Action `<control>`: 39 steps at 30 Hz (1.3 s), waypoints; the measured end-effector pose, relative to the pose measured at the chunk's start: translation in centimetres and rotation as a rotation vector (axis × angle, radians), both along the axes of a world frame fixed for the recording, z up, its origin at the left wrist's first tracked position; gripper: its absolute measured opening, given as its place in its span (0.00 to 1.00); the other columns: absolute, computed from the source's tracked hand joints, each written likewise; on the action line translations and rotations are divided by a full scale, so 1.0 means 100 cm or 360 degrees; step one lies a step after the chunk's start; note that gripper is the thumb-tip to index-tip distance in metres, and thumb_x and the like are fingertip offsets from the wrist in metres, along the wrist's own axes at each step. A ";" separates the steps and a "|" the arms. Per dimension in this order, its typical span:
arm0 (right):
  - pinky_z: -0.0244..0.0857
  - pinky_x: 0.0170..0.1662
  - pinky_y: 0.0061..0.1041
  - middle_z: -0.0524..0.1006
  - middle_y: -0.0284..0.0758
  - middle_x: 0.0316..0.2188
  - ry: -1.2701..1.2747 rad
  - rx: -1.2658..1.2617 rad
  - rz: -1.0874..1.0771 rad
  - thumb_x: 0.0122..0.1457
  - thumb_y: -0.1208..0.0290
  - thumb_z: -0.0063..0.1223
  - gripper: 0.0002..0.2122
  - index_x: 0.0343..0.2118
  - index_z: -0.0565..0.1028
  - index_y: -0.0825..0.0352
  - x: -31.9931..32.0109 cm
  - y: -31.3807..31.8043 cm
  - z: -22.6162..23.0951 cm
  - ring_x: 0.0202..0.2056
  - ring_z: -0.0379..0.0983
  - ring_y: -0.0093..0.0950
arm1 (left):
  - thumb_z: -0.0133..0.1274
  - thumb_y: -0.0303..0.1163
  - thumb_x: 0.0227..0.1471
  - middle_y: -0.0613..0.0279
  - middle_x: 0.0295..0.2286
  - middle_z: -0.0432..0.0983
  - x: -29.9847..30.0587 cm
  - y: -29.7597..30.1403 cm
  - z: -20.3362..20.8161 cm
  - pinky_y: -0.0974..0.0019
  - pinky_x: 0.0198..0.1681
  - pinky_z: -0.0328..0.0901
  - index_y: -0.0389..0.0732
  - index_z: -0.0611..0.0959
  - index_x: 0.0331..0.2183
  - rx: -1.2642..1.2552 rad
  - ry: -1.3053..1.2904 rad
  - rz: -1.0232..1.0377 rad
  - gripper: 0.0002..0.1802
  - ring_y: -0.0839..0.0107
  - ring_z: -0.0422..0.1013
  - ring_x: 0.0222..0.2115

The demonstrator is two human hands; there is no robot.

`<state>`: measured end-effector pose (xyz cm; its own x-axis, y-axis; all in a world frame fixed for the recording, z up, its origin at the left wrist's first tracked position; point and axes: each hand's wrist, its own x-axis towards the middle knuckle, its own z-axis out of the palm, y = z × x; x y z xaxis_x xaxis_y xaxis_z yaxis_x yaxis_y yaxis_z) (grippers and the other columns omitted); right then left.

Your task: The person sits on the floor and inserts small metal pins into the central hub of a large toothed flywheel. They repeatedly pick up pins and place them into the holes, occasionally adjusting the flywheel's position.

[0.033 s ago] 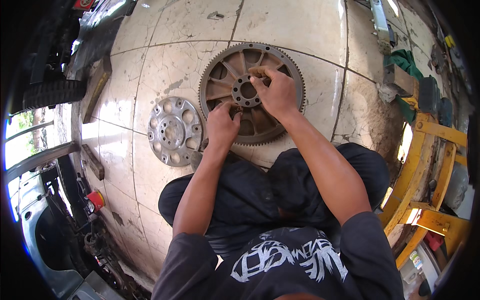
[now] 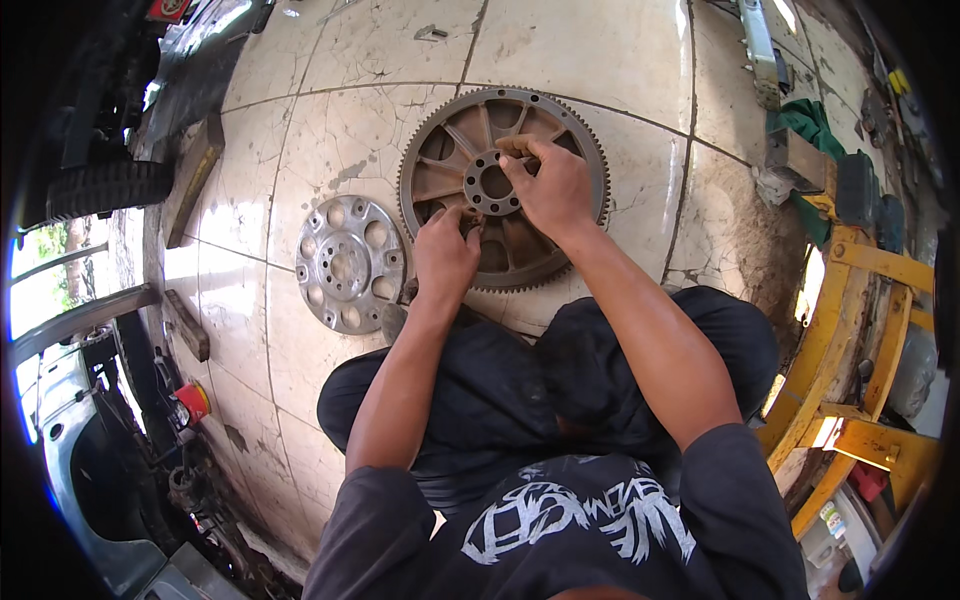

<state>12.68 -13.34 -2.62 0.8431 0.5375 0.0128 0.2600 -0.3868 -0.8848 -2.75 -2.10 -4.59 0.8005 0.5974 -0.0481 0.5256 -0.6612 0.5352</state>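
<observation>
A large toothed flywheel (image 2: 437,180) with a brown, rusty-looking spoked face lies flat on the tiled floor before me. At its middle is a grey hub (image 2: 479,165) ringed with bolt holes round a central opening. My left hand (image 2: 446,245) is closed in a pinch at the hub's lower left edge; what its fingertips hold, if anything, is too small to name. My right hand (image 2: 552,180) reaches over the flywheel's right side, thumb and forefinger bent together at the hub's upper right edge, their contents hidden. Left of the flywheel lies a smaller shiny metal disc (image 2: 325,245) with several round holes.
A yellow metal frame (image 2: 870,262) stands at the right, by a green cloth (image 2: 808,125). Wooden blocks (image 2: 195,180) lie at the left, near a black tyre (image 2: 110,188) and a red can (image 2: 192,402). My crossed legs (image 2: 480,390) are close to the flywheel's near edge.
</observation>
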 end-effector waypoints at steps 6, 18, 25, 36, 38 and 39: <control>0.75 0.49 0.34 0.86 0.41 0.42 -0.0019 0.0013 -0.0006 0.61 0.64 0.63 0.13 0.46 0.84 0.64 0.008 -0.001 -0.002 0.43 0.84 0.38 | 0.67 0.26 0.47 0.46 0.35 0.83 -0.010 -0.004 0.005 0.52 0.44 0.72 0.33 0.88 0.37 0.0015 0.0063 -0.0036 0.13 0.46 0.79 0.37; 0.74 0.49 0.36 0.85 0.43 0.41 0.0018 0.0086 -0.0009 0.62 0.62 0.62 0.14 0.45 0.84 0.65 0.012 0.001 -0.006 0.44 0.83 0.42 | 0.61 0.20 0.44 0.54 0.38 0.82 -0.026 -0.001 0.011 0.51 0.47 0.73 0.41 0.90 0.36 0.0188 0.0158 -0.0531 0.14 0.49 0.78 0.40; 0.74 0.48 0.37 0.85 0.43 0.40 -0.0045 0.0064 0.0064 0.61 0.65 0.63 0.12 0.44 0.84 0.64 0.007 0.007 -0.001 0.43 0.83 0.43 | 0.57 0.19 0.42 0.53 0.37 0.81 0.003 0.004 -0.004 0.52 0.47 0.72 0.39 0.89 0.37 0.0130 -0.0093 -0.0363 0.16 0.50 0.77 0.42; 0.75 0.50 0.34 0.86 0.42 0.42 -0.0056 0.0021 0.0103 0.62 0.66 0.63 0.13 0.46 0.84 0.66 0.014 0.008 -0.002 0.44 0.83 0.40 | 0.64 0.25 0.48 0.53 0.35 0.82 0.009 -0.003 -0.012 0.50 0.43 0.72 0.40 0.88 0.35 0.0098 -0.0247 -0.0240 0.09 0.49 0.78 0.38; 0.75 0.50 0.34 0.86 0.42 0.41 -0.0075 0.0027 0.0121 0.62 0.65 0.63 0.13 0.46 0.84 0.66 0.011 0.006 -0.008 0.44 0.83 0.40 | 0.64 0.25 0.47 0.53 0.35 0.82 0.005 -0.002 -0.013 0.50 0.43 0.72 0.39 0.88 0.36 0.0061 -0.0195 -0.0218 0.10 0.49 0.78 0.38; 0.75 0.49 0.34 0.86 0.42 0.41 -0.0097 0.0026 0.0123 0.62 0.65 0.63 0.13 0.46 0.84 0.66 0.012 0.004 -0.009 0.44 0.83 0.40 | 0.65 0.26 0.47 0.53 0.34 0.82 0.009 -0.002 -0.011 0.49 0.43 0.72 0.39 0.88 0.36 0.0039 -0.0183 -0.0213 0.10 0.49 0.78 0.37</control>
